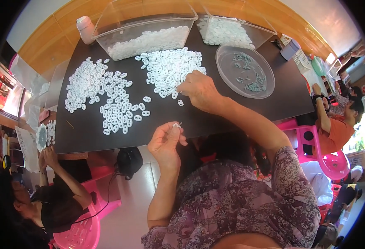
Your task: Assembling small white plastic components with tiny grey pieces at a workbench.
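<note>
My left hand (166,143) is raised in front of the table's near edge, thumb and fingers pinching a small white piece (176,125) with a thin bit sticking out. Its exact form is too small to tell. At the near right edge of a pile of white oval pieces with two holes (161,70), my right hand (199,89) bends its fingertips down and together. Whatever those fingertips hold is hidden. Just below them lies a single white oval piece (180,102). Right of that hand, a round clear tray (224,79) holds small grey-green parts (255,86).
Two clear bins (143,27) (269,31) of white pieces stand at the back. More oval pieces (116,110) spread over the dark table (83,137) at left. A pink-white bottle (85,29) and a grey-lidded container (290,50) flank the bins. People sit at both sides.
</note>
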Motion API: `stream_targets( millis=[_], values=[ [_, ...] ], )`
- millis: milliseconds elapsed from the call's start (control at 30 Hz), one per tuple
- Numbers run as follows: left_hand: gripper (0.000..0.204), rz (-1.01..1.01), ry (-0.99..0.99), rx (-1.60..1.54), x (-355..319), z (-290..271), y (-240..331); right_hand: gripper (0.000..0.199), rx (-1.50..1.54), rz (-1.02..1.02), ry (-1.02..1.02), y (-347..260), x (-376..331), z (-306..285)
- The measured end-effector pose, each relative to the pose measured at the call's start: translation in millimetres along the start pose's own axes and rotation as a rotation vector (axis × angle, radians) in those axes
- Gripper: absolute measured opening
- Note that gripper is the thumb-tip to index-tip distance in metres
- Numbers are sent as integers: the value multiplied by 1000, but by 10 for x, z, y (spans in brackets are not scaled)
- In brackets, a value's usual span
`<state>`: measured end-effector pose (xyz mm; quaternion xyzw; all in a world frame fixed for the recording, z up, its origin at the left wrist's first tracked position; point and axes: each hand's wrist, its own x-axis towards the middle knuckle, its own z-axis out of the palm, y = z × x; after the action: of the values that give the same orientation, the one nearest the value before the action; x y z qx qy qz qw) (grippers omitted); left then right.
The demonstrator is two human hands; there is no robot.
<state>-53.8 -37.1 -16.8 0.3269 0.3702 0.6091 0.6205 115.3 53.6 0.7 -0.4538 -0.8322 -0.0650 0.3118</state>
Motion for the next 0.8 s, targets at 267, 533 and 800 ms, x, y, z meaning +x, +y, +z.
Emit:
stream_targets(
  millis=[267, 533, 800],
  values=[
    [13, 1, -5, -17, -5, -4, 8, 11, -40, -128, -47, -26, 114, 73],
    [14, -5, -18, -42, 3, -21, -6, 12, -24, -206, -91, -21, 168, 71],
    [14, -6, -21, -58, -12, -27, 11, 14, -6, -219, -111, -28, 202, 11]
  ],
)
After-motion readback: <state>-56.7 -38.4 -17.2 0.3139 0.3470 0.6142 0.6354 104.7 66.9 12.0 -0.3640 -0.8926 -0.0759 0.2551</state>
